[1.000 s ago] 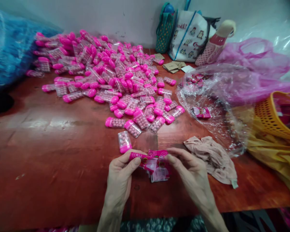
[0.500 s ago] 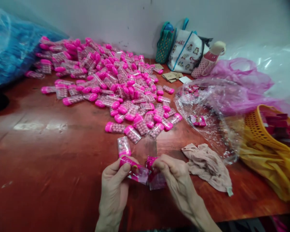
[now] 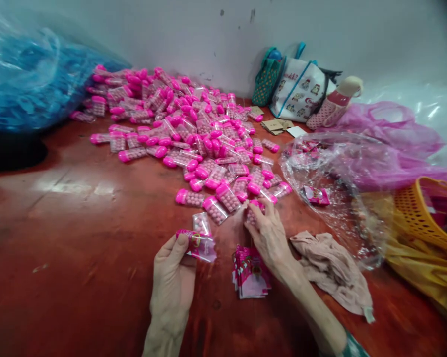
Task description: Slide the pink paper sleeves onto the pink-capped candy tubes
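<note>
Pink-printed clear plastic wrapper (image 3: 201, 246) is sitting pinched between thumb and fingers of my left hand (image 3: 173, 277), no container showing inside. Half open, my right hand (image 3: 271, 240) is curling around a clear, pink-capped container of pale pink balls (image 3: 250, 216) near centre; I cannot tell how firmly. Below it, flat wrappers (image 3: 253, 278) are lying stacked, apparently unfilled, while loose, seemingly unwrapped containers (image 3: 226, 198) are covering the red-brown worktop (image 3: 78, 297) toward the upper left.

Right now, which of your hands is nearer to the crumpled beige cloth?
The right hand. It is just left of the cloth, its fingers at a pink-capped container; the left hand is farther off to the left, holding a pink wrapper.
</note>
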The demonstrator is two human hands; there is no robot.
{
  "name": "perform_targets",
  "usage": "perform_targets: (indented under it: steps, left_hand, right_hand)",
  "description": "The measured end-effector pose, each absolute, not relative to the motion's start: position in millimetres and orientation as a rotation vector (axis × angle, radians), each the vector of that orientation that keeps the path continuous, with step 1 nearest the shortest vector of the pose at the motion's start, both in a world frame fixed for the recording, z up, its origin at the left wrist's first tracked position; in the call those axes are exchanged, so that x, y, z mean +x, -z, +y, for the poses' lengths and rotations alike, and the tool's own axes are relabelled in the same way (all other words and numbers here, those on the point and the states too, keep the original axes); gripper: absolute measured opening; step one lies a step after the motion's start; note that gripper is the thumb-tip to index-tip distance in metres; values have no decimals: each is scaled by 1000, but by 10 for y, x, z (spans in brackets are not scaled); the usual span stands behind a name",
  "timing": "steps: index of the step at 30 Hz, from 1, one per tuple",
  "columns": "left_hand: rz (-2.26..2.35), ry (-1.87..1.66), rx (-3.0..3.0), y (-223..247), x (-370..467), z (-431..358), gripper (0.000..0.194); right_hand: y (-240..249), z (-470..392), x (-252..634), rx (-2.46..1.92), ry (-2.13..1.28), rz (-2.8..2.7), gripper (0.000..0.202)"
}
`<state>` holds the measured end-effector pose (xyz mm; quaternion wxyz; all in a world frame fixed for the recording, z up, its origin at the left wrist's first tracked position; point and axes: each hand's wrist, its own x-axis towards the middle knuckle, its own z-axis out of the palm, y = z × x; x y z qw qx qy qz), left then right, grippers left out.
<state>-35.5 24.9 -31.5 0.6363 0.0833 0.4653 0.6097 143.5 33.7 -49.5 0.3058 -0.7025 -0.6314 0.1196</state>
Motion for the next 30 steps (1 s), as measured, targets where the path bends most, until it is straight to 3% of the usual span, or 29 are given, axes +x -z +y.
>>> perform_targets:
  steps: [4, 7, 10, 12, 16, 20, 30]
  left_hand:
    - [1008, -1379, 156, 255, -345, 277, 23]
    - [967, -1372, 144, 254, -332, 267, 21]
    - [936, -1369, 156, 265, -323, 260, 20]
    - [934, -1370, 161, 272, -312, 263, 19]
    - [945, -1386, 152, 279, -272, 267, 20]
    - [968, -1383, 149, 291, -228, 263, 25]
    - [966, -1306, 337, 312, -218, 232, 15]
  right_hand:
    - [523, 311, 1522, -1762, -404, -1544, 54]
    - [486, 279, 1504, -1719, -477, -1443, 47]
    - [309, 130, 1410, -1550, -866, -1239, 46]
    - [145, -6, 1322, -1339, -1169, -1012, 58]
    - [-84, -193, 1150, -1223, -1394, -797, 34]
    - [-87, -227, 1048, -1237, -1469, -682, 26]
    - [103, -400, 1078, -1540, -1190, -988, 40]
